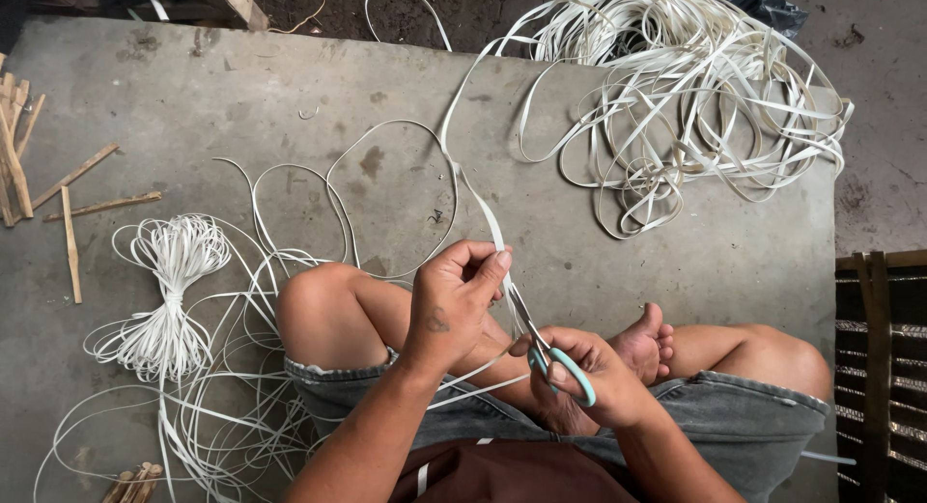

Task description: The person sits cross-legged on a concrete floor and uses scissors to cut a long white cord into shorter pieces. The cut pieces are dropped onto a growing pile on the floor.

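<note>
Strip: flat white strip point(491, 235), thin and ribbon-like, running from the big loose heap down to the hands over the person's lap.
Wood offcuts: short sticks point(70, 189) lie at the far left of the concrete floor point(241, 97), well apart from the work.
Tied bundle: a bound hank of white strips point(166, 300) sits left of the bent knee, with cut lengths point(222, 406) spilling loosely around it.
Left hand: the left hand point(454, 305) pinches the strip between thumb and forefinger, just above the blades, holding it taut.
Scissors: teal-handled scissors point(552, 353) meet the strip right below that pinch (blades look nearly closed on it).
Right hand: the right hand point(591, 373) is wrapped through the scissor loops, fingers curled tight.
Loose heap: a tangled pile point(686, 97) lies upper right, feeding the strip.
Handling: likely light, springy and smooth, so it bends readily flatwise, may slip and curl back; best gripped flat-face between fingertips, close to the cut.
</note>
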